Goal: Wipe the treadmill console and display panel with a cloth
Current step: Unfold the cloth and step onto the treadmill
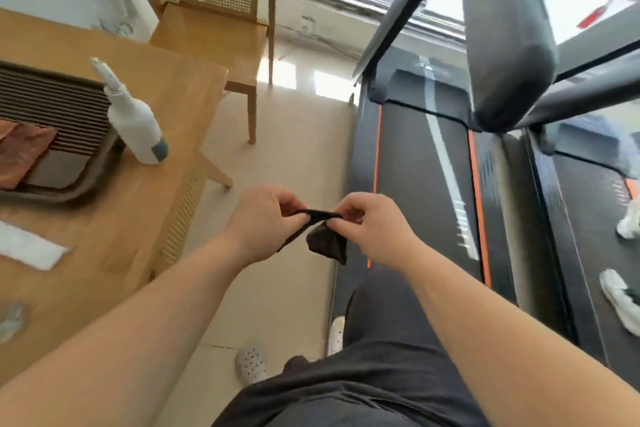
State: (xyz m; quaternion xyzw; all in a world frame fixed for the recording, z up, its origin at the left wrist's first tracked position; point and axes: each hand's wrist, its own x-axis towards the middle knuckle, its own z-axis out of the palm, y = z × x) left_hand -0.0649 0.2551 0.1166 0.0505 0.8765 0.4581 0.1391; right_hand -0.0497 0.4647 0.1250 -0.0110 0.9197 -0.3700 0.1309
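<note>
We pinch a small dark cloth [325,239] between our left hand [263,222] and right hand [374,229], stretched over the floor between the tabletop [145,184] and treadmill [426,163].

A home room: treadmill [426,163] beside a wooden table [145,87] and cane-backed chair [214,10].

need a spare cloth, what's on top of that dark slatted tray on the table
A brown cloth lies on the slatted tray. Anything under the cloth is hidden; the tray's left end is cropped.
</note>
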